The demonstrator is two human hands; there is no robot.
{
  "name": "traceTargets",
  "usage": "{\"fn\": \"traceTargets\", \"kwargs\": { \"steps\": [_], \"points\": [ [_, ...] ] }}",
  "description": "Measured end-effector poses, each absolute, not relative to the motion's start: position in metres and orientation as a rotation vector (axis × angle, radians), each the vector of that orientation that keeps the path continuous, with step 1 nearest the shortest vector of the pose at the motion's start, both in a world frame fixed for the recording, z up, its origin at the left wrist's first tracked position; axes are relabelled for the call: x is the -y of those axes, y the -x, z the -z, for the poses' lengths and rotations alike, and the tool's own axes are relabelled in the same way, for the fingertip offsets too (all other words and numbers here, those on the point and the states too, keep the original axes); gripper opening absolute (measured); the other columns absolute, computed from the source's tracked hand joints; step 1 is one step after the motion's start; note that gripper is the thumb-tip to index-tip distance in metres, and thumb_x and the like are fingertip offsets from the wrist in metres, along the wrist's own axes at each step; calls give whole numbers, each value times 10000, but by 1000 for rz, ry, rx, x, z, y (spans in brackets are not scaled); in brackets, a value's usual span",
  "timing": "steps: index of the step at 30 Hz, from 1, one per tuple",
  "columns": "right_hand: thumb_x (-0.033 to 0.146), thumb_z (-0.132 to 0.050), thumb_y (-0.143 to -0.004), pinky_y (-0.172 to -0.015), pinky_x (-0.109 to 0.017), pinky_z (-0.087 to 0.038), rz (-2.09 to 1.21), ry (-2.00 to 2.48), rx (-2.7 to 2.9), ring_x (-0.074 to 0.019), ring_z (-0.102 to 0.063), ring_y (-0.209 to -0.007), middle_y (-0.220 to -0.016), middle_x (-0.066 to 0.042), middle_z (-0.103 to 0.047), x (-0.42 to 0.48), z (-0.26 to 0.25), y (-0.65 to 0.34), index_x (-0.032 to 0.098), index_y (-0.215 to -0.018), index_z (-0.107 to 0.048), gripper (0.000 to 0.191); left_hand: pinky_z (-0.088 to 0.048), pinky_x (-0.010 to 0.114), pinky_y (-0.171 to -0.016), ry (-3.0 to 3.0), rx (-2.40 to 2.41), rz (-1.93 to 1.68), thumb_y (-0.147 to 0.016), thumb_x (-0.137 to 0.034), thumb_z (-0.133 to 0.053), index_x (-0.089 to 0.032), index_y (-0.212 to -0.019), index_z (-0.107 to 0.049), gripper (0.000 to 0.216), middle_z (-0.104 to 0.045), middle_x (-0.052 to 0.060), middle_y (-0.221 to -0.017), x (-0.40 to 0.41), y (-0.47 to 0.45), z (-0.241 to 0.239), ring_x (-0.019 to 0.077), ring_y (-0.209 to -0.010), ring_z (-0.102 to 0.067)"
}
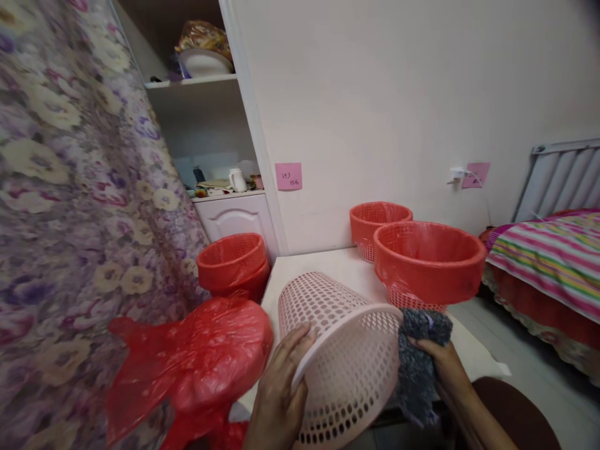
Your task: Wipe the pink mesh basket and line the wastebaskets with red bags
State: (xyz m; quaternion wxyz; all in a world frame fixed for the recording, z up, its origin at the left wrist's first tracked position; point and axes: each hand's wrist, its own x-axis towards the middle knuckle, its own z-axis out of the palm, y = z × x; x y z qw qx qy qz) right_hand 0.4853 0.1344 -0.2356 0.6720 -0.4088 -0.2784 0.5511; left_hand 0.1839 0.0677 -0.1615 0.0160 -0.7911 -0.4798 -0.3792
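Note:
A pale pink perforated plastic basket [323, 300] lies tilted on its side on the white table, its mouth facing me. My left hand [284, 387] grips the rim at the left, thumb inside and fingers outside. My right hand [438, 356] is closed on a dark grey fuzzy cloth [417, 369], held against the basket's right rim; part of the cloth hangs down. Just behind the cloth stands a red basket [429, 265] with red plastic over its upper part.
Another red basket [379, 222] stands at the back near the wall. To the left are stacked red baskets [232, 265] and a red plastic bag [206, 350]. A floral curtain [84, 219] hangs at left; a bed [557, 250] stands at right. The white table [290, 265] lies underneath.

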Motion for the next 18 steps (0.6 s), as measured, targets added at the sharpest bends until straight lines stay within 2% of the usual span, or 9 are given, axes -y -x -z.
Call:
{"fn": "traceTargets", "kwargs": {
  "steps": [3,6,9,12,15,18],
  "points": [
    [224,-779,-560,-746,-362,-541,-973,997,928,-270,-695,-789,-798,-36,-768,-144,200,-483,181,-850,-717,300,-429,457,-1084,2443,1476,1149,-779,-2,-434,-246,-1389,-467,658,-520,99,-1446,-73,-179,165,217,-1344,-476],
    [244,-737,-623,-736,-350,-535,-799,1005,1230,-256,-678,-798,-835,-45,-747,-141,171,-472,181,-884,-686,274,-448,436,-1066,2467,1434,1103,-761,3,-437,-242,-1392,-457,678,-551,96,-1419,-82,-182,164,202,-1321,-503],
    [170,-661,-682,-788,-348,-507,-636,885,1580,-236,-643,-864,-925,-43,-697,-131,145,-453,200,-963,-648,284,-431,432,-1081,2510,1392,1073,-738,13,-437,-241,-1390,-458,701,-561,86,-1411,-90,-190,158,192,-1327,-495],
    [123,-610,-700,-829,-367,-472,-495,860,1772,-247,-605,-937,-975,-57,-661,-123,132,-443,208,-963,-643,278,-419,413,-1089,2551,1337,1074,-744,26,-410,-247,-1380,-469,695,-553,75,-1423,-95,-198,152,172,-1340,-478],
    [166,-645,-685,-797,-365,-488,-661,977,1582,-252,-633,-892,-946,-51,-694,-126,148,-454,208,-936,-658,255,-419,409,-1082,2563,1262,1061,-796,0,-396,-252,-1393,-455,650,-538,80,-1437,-94,-198,154,169,-1353,-461],
    [248,-732,-600,-759,-375,-519,-958,1131,1144,-275,-673,-808,-821,-42,-744,-132,195,-478,188,-850,-693,260,-434,409,-1059,2525,1280,1020,-824,-35,-416,-259,-1398,-451,617,-536,82,-1439,-90,-192,161,180,-1345,-472]
  ]
}}
